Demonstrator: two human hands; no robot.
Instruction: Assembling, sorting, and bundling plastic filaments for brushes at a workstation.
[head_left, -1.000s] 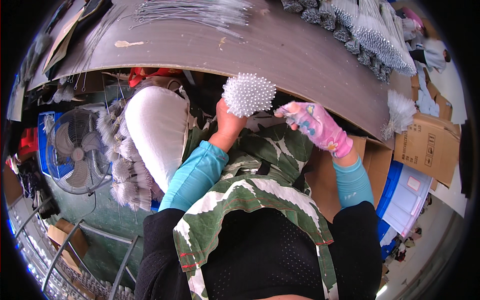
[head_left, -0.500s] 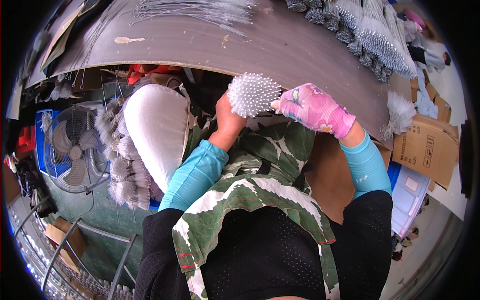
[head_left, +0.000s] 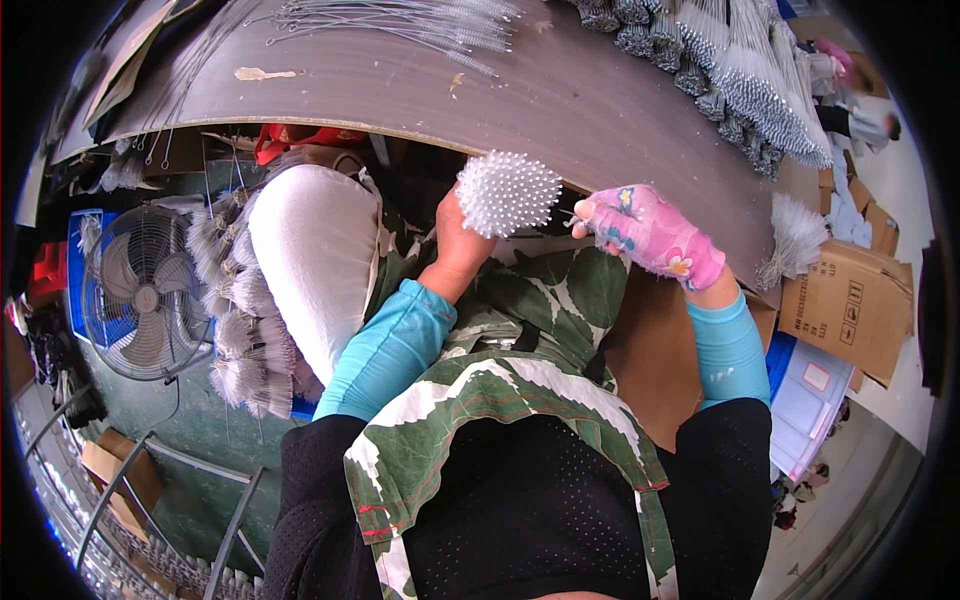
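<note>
Head view shows the left hand [head_left: 462,238], fingers clamped around a brush bundle [head_left: 510,192], and gloved right hand [head_left: 655,232] nearby, finger closure not determinable.

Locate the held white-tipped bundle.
Head view, upper centre: the white-tipped bundle is in the left hand, left of the pink-gloved right hand.

The 1 view is from the left of 2 fisheye cameras worn on the head. It looks down, close above the chest [head_left: 540,490], with the left hand [head_left: 460,235], right hand [head_left: 648,230] and table [head_left: 600,125] farther out.
</note>
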